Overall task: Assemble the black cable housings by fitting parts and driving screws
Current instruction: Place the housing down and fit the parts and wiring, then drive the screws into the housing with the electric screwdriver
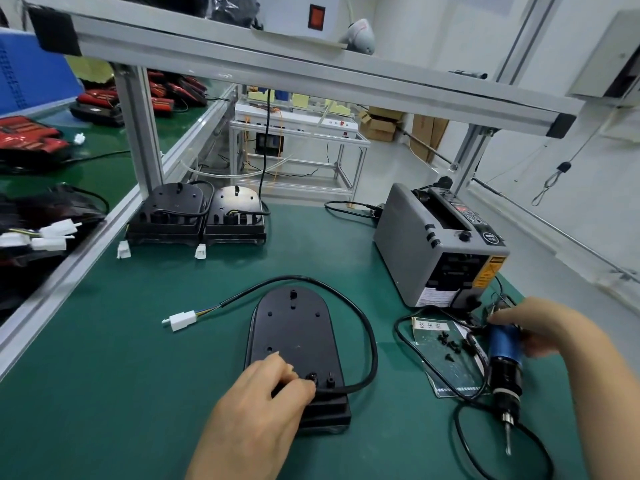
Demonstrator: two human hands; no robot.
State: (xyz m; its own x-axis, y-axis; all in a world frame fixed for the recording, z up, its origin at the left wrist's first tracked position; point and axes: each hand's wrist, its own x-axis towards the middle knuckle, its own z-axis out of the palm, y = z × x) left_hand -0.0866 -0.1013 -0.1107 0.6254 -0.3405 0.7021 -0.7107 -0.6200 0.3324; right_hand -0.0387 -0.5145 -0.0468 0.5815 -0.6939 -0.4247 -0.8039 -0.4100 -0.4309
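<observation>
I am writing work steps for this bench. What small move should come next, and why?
Probably, bring the electric screwdriver across to the near end of the black housing. The right hand grips it off to the side, bit pointing down over the mat, while the left hand rests on the housing with fingers at a screw post.

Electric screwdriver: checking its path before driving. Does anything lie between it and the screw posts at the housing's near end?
Yes. The housing's black cable loops between the screwdriver and the housing, low on the table. Fingers of the left hand are at one post. The other post shows bare.
</observation>
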